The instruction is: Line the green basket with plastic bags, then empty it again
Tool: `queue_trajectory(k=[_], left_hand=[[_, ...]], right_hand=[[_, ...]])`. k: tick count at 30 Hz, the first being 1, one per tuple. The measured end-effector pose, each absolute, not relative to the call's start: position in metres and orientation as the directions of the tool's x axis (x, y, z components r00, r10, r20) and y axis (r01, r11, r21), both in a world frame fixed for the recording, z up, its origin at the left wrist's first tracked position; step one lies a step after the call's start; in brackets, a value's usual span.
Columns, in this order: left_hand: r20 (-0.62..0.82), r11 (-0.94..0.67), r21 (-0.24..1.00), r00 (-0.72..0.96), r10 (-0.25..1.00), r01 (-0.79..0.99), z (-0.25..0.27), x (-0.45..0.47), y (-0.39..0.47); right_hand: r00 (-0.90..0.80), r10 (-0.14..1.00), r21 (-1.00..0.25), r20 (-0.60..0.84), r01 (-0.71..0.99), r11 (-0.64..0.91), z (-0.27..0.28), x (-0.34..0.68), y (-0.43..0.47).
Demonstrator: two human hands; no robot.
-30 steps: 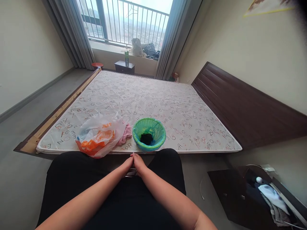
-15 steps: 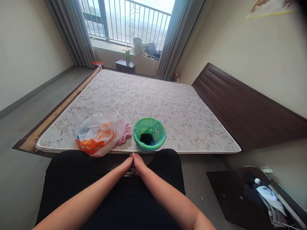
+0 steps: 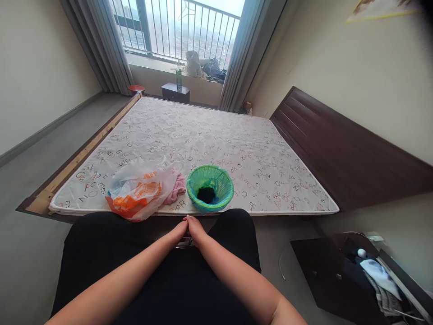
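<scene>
My left hand (image 3: 179, 232) and my right hand (image 3: 196, 229) rest together between my knees, touching near the fingertips. Most of their fingers are turned down and hidden, and no object shows in either. Just beyond them, a green plastic basket (image 3: 228, 195) with a bluish-green liner stands on the mattress edge, a black item (image 3: 206, 195) inside it. Left of the basket lies a crumpled pink cloth (image 3: 176, 189). Partly over the cloth, a white and orange plastic bag (image 3: 140, 192) sits near my left knee, its contents not clearly visible.
The letter-printed mattress (image 3: 189, 131) lies on a dark wooden bed frame with a headboard (image 3: 338, 140) at right. At lower right is a dark cabinet (image 3: 321, 266) with cloths on it. A small nightstand (image 3: 175, 94) bearing a green bottle stands beneath the window.
The view has shifted very slightly. My hands stay together, and the basket, cloth and bag have not moved.
</scene>
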State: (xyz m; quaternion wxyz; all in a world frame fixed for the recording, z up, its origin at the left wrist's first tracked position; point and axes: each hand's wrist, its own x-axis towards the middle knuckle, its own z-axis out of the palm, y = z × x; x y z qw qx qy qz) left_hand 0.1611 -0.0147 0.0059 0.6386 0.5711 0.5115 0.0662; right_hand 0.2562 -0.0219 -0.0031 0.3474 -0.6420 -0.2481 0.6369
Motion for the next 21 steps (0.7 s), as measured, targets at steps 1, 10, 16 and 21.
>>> queue_trajectory(k=[1, 10, 16, 21], left_hand=[[-0.618, 0.416, 0.773, 0.419, 0.665, 0.48, 0.006, 0.162, -0.015], [-0.751, 0.697, 0.66, 0.282, 0.598, 0.28, 0.017, 0.164, -0.018], [-0.749, 0.716, 0.662, 0.235, 0.62, 0.222, 0.013, 0.163, -0.014], [-0.745, 0.718, 0.667, 0.213, 0.632, 0.2, 0.012, 0.164, -0.012]], right_hand=[[0.068, 0.761, -0.762, -0.645, -0.135, -0.633, -0.002, 0.256, -0.022], [0.173, 0.56, -0.566, -0.81, -0.477, -0.672, 0.006, 0.266, -0.016], [0.428, 0.426, -0.597, -0.797, -0.663, -0.452, 0.007, 0.329, 0.013], [0.529, 0.453, -0.676, -0.717, -0.686, -0.269, 0.006, 0.359, 0.028]])
